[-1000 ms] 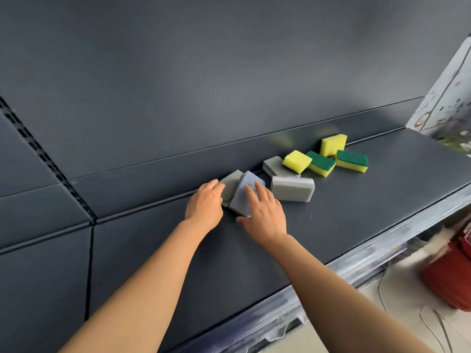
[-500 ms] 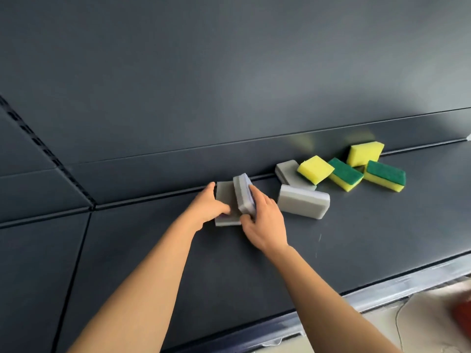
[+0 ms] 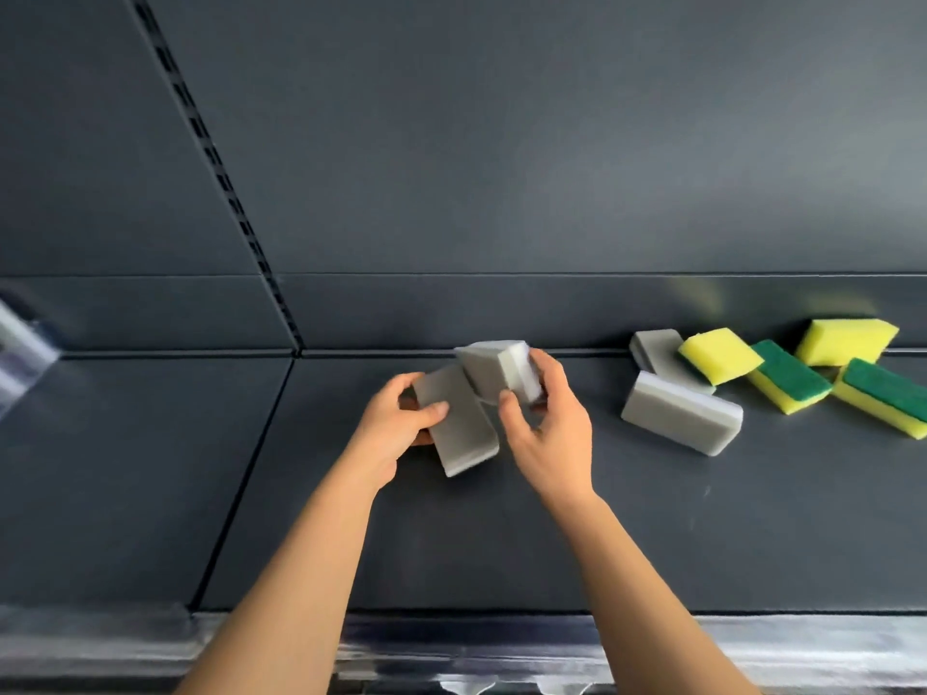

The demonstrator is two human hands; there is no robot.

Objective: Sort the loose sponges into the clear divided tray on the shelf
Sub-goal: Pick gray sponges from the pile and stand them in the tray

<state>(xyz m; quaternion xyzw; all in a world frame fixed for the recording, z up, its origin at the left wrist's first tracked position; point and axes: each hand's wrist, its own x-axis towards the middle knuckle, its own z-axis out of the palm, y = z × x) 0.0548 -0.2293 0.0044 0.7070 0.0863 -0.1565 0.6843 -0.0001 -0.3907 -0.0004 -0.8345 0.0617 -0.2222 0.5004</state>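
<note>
Fingers [image 3: 397,388] of the left hand [image 3: 394,436] are curling round one grey sponge [image 3: 464,433], with the thumb pressing on its upper face. The right hand [image 3: 547,443] is pinching a second grey sponge [image 3: 496,368] between its thumb and its bent fingertips. Neither hand is lying flat or slack. The two held sponges are touching where they cross, just in front of the back edge of the dark shelf [image 3: 577,544], and whether the lower one is resting on the shelf or hanging clear of it is hard to tell. Off to the right, a near grey sponge [image 3: 679,418] and a far grey sponge [image 3: 657,351] are lying loose, and a cluster of yellow-and-green sponges [image 3: 787,376] is sitting just beyond them. A blurred clear shape [image 3: 20,353] is showing at the far left edge; it is probably the divided tray, though its compartments are not readable. The work appears to be sitting at the pick-up stage for the first grey pair, with nothing visibly sorted yet. The next move is likely calling for both sponges to travel left, well away from the pile, and to go into one compartment together. The soft foam is asking for a light, even squeeze so neither sponge twists out on the way.
</note>
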